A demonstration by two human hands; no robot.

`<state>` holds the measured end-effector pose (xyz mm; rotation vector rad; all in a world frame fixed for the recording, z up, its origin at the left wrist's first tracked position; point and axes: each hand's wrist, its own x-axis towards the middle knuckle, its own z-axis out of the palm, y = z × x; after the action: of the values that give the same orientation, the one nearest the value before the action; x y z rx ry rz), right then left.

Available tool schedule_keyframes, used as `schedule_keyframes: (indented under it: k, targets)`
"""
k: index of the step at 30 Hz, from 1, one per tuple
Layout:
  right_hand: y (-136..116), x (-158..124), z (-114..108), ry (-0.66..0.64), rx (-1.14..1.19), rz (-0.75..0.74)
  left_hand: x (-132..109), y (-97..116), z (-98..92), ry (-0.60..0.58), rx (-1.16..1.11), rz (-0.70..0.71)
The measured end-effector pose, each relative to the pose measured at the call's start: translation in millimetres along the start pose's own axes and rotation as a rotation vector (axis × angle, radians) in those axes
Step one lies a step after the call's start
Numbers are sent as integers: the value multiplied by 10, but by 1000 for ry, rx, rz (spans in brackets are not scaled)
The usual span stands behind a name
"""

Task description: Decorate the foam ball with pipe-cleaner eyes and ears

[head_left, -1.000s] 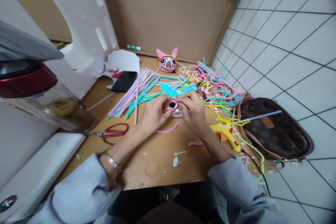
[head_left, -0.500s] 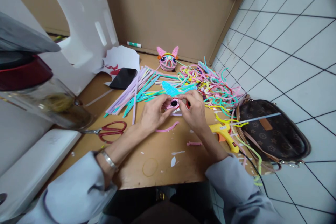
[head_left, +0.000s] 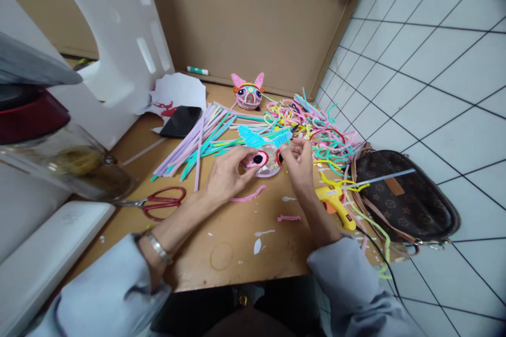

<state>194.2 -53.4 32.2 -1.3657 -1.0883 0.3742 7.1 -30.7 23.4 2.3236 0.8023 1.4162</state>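
Note:
A craft head with two bright blue ears, a clear middle and red-ringed black eyes is between my hands. My left hand pinches its left side, thumb and fingers around the pink-rimmed eye. On the other side, my right hand has its thumb and fingers at the right eye, below the blue ear. A finished-looking pink-eared head sits behind, near the cardboard wall. Curved and short pink pipe cleaner pieces lie in front.
Pipe cleaners spread behind the hands, with a tangled pile to the right. Red scissors, a black phone and a glass jar are left. At right are a yellow glue gun and brown bag.
My right hand has shifted from the head's middle to its right edge, uncovering the clear centre and more of the right eye. The whole view has shifted slightly.

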Motion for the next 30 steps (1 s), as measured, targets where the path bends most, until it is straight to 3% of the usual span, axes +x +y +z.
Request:
schedule_keyframes:
  k: [4,8,11,30]
  targets:
    - [-99,-48,1,84,-141,-269,-5,-10,5,-3,17,3]
    - [-151,-27,-7,-22,-261,-442,-3,-13,3,-4,28,20]
    - [-109,7,3,-109,-310,-442,10,-4,-4,8,34,42]
    - [-134,-86,53,-224,-232,-338,13,59,-10,10,31,15]
